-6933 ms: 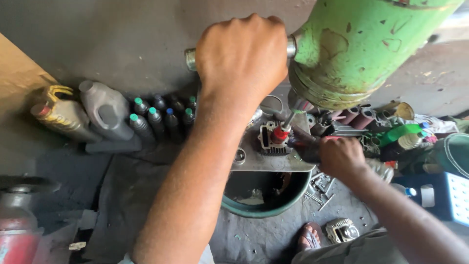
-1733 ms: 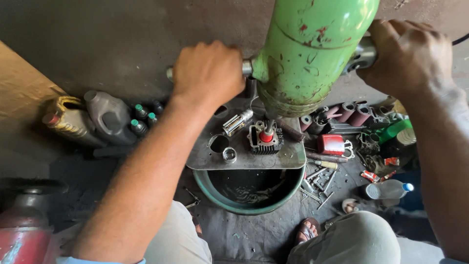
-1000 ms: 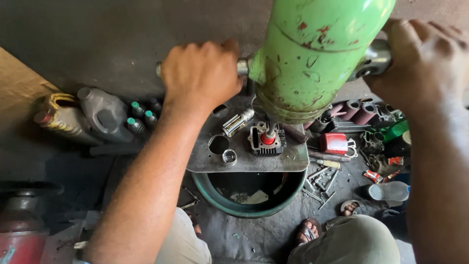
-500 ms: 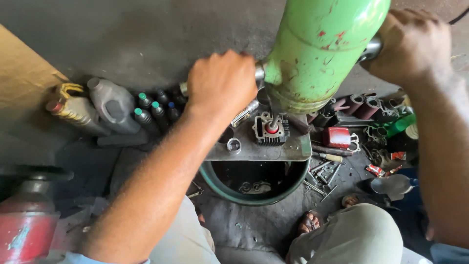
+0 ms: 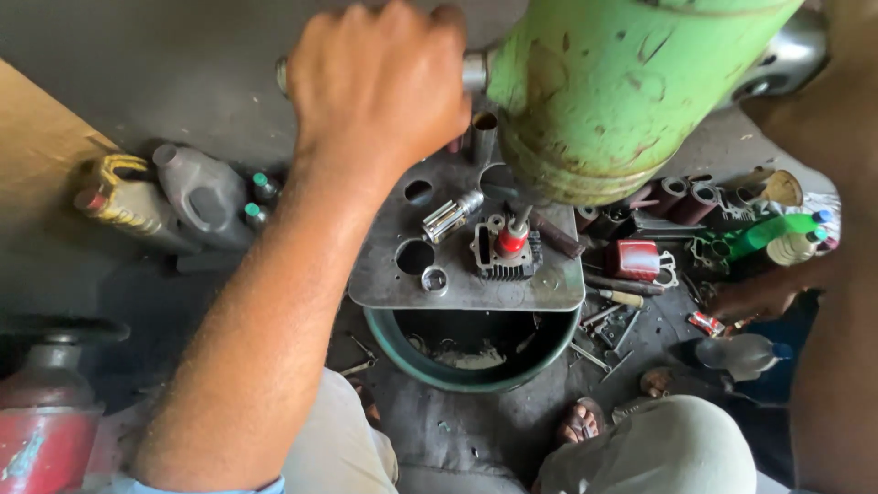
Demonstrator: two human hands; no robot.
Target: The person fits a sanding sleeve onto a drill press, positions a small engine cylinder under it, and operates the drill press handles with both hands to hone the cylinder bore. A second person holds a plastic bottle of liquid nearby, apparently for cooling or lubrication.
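Left hand [image 5: 380,82] shifted nearer, fist clamped on steel handle [image 5: 476,69]; right hand cut off behind green press head [image 5: 622,87], grip unclear.

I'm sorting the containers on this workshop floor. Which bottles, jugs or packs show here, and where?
Grey jug: left floor, squat, dark cap.
Yellow-striped jug: beside it, far left, red cap.
Green bottle: right, lying down, blue cap.
Clear bottle: lower right, blue cap.
Red pack: right of the plate.
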